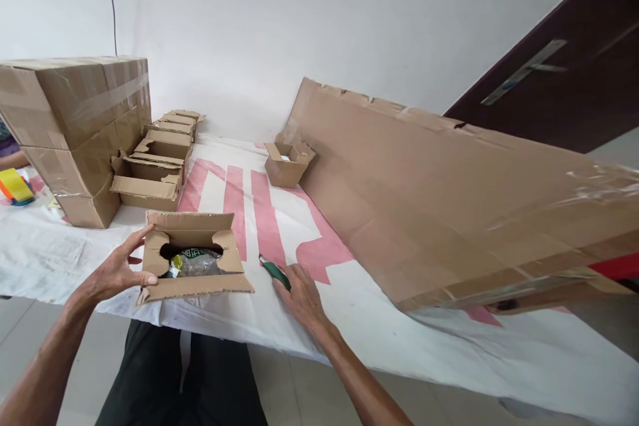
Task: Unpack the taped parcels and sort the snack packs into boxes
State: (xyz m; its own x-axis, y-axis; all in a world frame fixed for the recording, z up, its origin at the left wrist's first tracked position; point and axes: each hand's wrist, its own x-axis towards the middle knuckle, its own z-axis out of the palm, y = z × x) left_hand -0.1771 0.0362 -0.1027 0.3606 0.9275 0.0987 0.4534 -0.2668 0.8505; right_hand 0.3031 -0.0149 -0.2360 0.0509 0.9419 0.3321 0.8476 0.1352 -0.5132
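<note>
An opened cardboard box [194, 287] stands at the table's front edge, its outer flaps folded out. Through the gap between its inner flaps shows a clear plastic wrapping [202, 265] with green and yellow print; what it covers I cannot make out. My left hand [117, 269] grips the left end of this box, thumb on the near flap and fingers at the far corner. To the right of the box, my right hand [302, 296] is closed around a green-handled utility knife [274, 273], low over the cloth, its tip pointing away and left.
Taped cartons [84, 120] are stacked at the left, beside a row of open boxes [150, 180]. A small open box [287, 170] stands farther back. A large cardboard sheet [424, 200] leans across the right side. Yellow tape [14, 185] lies far left, near another person's arm [14, 160].
</note>
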